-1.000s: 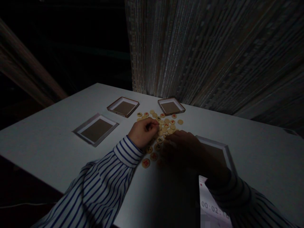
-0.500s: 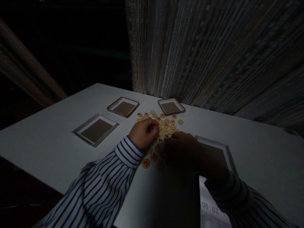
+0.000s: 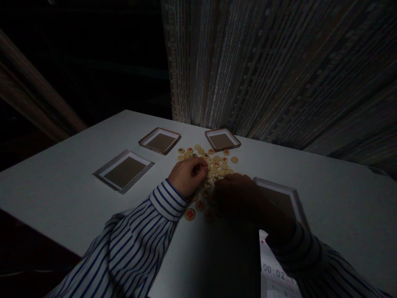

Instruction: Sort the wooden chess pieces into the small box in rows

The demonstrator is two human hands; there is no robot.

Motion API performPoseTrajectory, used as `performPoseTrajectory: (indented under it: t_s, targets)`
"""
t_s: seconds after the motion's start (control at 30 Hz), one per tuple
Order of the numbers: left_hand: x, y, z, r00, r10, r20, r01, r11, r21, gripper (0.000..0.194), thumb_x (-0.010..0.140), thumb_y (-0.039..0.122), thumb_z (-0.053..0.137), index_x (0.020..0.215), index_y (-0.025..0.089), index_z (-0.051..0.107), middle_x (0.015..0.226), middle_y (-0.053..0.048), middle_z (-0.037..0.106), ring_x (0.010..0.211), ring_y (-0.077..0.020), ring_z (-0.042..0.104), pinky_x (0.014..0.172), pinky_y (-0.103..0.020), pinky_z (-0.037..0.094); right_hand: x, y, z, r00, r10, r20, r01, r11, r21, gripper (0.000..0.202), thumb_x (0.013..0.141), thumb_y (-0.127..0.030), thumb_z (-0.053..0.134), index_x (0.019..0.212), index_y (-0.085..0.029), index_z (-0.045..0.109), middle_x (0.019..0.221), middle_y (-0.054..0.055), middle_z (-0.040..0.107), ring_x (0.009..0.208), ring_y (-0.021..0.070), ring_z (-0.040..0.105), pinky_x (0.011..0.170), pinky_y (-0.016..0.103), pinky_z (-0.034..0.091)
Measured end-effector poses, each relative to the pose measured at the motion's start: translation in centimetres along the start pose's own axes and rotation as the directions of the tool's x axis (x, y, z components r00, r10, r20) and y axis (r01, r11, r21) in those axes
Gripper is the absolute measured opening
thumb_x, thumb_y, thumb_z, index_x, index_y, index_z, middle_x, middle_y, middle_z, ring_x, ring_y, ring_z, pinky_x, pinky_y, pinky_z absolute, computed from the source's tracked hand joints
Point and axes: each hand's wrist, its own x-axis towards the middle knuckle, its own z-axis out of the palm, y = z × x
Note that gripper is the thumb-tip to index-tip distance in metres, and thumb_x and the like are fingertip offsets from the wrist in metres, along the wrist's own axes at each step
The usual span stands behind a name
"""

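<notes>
Many round wooden xiangqi pieces (image 3: 216, 164) lie in a loose heap at the middle of the table, some with red or black characters up, others plain side up. My left hand (image 3: 187, 177) rests over the heap's left side with its fingers curled together; whatever is between thumb and fingertips is hidden. At the heap's right side, deep in shadow, my right hand (image 3: 237, 194) is closed with the knuckles up, and its fingertips cannot be made out. A red-marked piece (image 3: 190, 214) lies near my left cuff.
On the white table (image 3: 71, 165) stand shallow open boxes: a left box (image 3: 107, 167), a back-left box (image 3: 172, 145), a back-right box (image 3: 238, 143) and a right box (image 3: 293, 190) partly behind my right arm. A lit timer screen (image 3: 274, 265) lies at the front. A string curtain (image 3: 248, 66) hangs behind.
Both hands keep nearly the same place and closed shape over the pieces. The whole view has shifted very slightly.
</notes>
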Motion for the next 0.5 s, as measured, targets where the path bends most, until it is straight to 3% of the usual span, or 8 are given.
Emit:
performPoseTrajectory:
  t_s: [0.2,0.5]
  targets:
    - [-0.1,0.0,0.0,1.0,0.018,-0.007,-0.018,1.0,0.001,0.015,0.076,0.022,0.051,0.079,0.017,0.065,0.069,-0.002,0.065,0.061,-0.0131,0.056,0.061,-0.025,0.044,0.0,0.1,0.0,1.0,-0.001,-0.026,0.001,1.0,0.004,0.016,0.082,-0.024,0.047,0.074,-0.017,0.058,0.068,0.003,0.058,0.059,0.0121,0.045,0.054,0.029,0.021]
    - [-0.2,0.1,0.1,0.997,0.07,0.014,-0.07,0.998,-0.009,0.016,0.076,0.02,0.051,0.084,0.017,0.064,0.076,-0.003,0.066,0.07,-0.0153,0.059,0.068,-0.028,0.047,-0.1,1.1,0.5,0.97,0.118,-0.214,-0.073,0.976,0.204,0.017,0.085,-0.027,0.044,0.085,-0.019,0.06,0.076,0.003,0.062,0.068,0.0132,0.051,0.061,0.025,0.032]
